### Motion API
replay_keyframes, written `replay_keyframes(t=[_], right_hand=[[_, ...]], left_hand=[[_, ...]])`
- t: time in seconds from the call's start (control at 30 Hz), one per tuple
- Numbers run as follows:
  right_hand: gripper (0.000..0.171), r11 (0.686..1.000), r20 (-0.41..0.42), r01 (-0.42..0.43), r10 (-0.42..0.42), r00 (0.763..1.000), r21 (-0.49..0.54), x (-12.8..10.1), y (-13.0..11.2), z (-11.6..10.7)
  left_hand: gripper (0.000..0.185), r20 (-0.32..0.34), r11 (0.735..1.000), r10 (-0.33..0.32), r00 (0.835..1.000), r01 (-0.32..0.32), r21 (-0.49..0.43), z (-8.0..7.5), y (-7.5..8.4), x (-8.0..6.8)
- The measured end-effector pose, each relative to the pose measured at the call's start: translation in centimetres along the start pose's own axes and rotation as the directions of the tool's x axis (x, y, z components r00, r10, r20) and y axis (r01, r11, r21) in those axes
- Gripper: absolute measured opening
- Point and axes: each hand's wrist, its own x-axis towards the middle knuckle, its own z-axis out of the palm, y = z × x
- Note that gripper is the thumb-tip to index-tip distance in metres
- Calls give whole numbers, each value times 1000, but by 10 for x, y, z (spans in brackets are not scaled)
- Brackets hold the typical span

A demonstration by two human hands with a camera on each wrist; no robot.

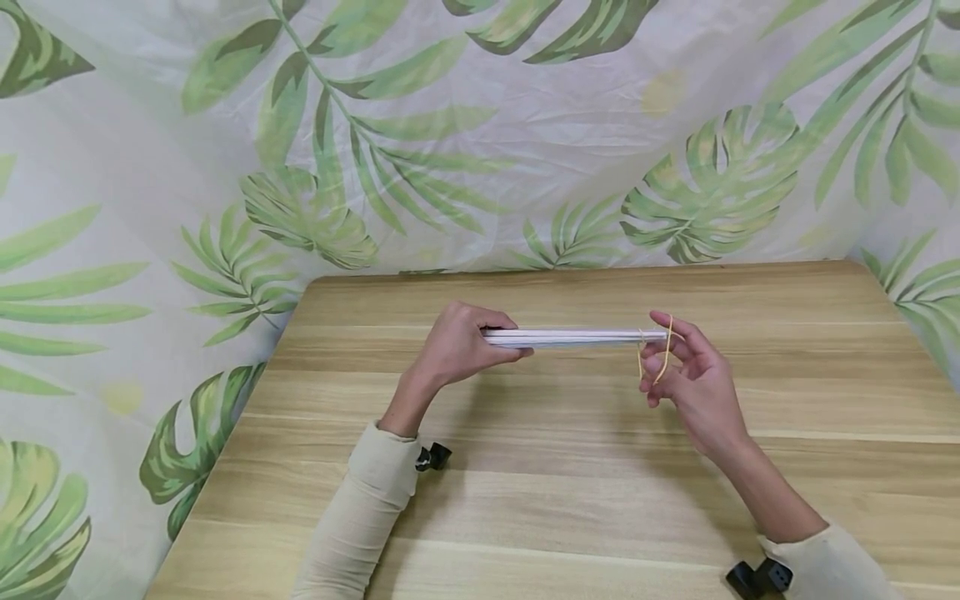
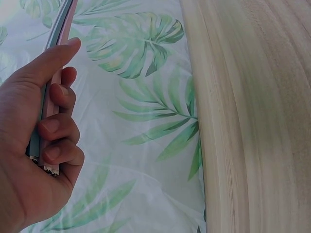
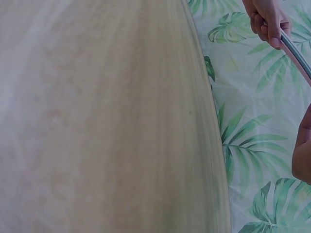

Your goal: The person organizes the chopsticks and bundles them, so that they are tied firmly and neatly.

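I see the left hand [image 1: 463,343] gripping long, slim pink-and-blue strips [image 1: 573,337], axis pointing sideways toward the right hand [image 1: 705,392], fingers holding a thin yellow stringy loop [image 1: 667,350] by their tip.

Slim pink and teal rods [image 1: 577,337] span level from nine to three o'clock, a thin yellow band [image 1: 667,354] looping at the three-o'clock end.

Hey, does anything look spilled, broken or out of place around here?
Nothing looks spilled or broken. The left hand grips the slim bundle; the yellow band is at the right hand. The one slight oddity is the leafy backdrop behind the table, creased rather than smooth.
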Motion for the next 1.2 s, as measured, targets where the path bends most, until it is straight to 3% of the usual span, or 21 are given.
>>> replay_keyframes(t=[0.27,0.53,0.7,1.2], right_hand=[[58,1000,20,8,-8,1000,-17,0,3,0],[50,996,73,-27,33,997,-90,-3,3,0],[41,993,53,-41,47,997,-112,-2,4,0],[28,990,-3,17,-18,1000,-137,1,4,-5]], left_hand=[[13,0,999,40,999,-40,34,5,2,1],[13,-17,996,93,995,-93,10,9,6,1],[14,-38,998,62,997,-61,22,7,6,-1],[17,-84,1000,-21,996,20,-3,2,6,1]])
